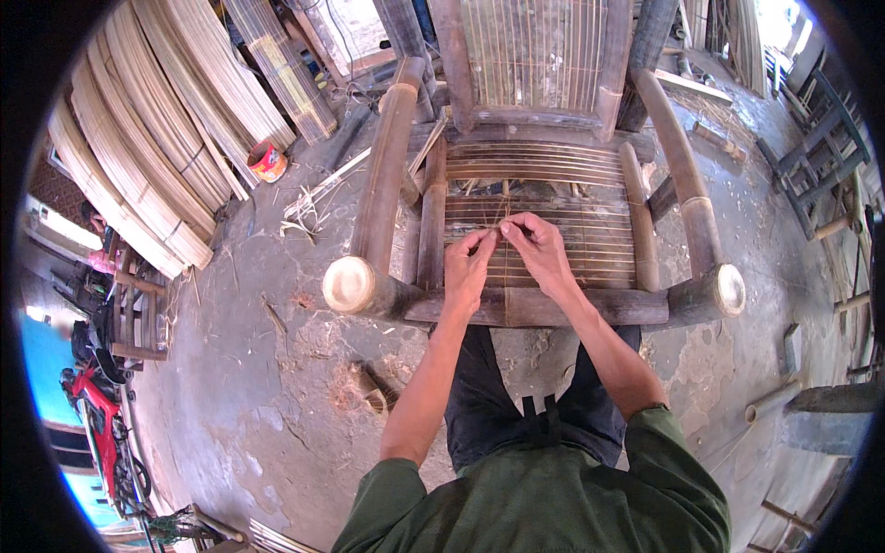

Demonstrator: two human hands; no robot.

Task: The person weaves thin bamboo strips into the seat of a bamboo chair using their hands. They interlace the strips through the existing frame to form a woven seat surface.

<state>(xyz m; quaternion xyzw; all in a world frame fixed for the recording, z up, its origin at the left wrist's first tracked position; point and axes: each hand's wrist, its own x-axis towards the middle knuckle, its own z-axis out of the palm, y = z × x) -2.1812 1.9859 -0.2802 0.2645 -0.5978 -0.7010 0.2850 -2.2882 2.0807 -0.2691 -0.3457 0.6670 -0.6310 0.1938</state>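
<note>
A bamboo chair with thick pole arms stands in front of me, its seat made of thin bamboo slats. Over the middle of the seat, my left hand and my right hand almost meet at the fingertips. Both pinch a thin strand that runs up from the slats, too fine to make out fully. A gap in the slats shows just beyond my fingers. The front rail of the chair lies below my wrists.
Bundles of long bamboo strips lean at the far left, near a red tub. Bamboo scraps litter the floor left of the chair. A red motorcycle is at the left edge; a dark chair frame stands at the right.
</note>
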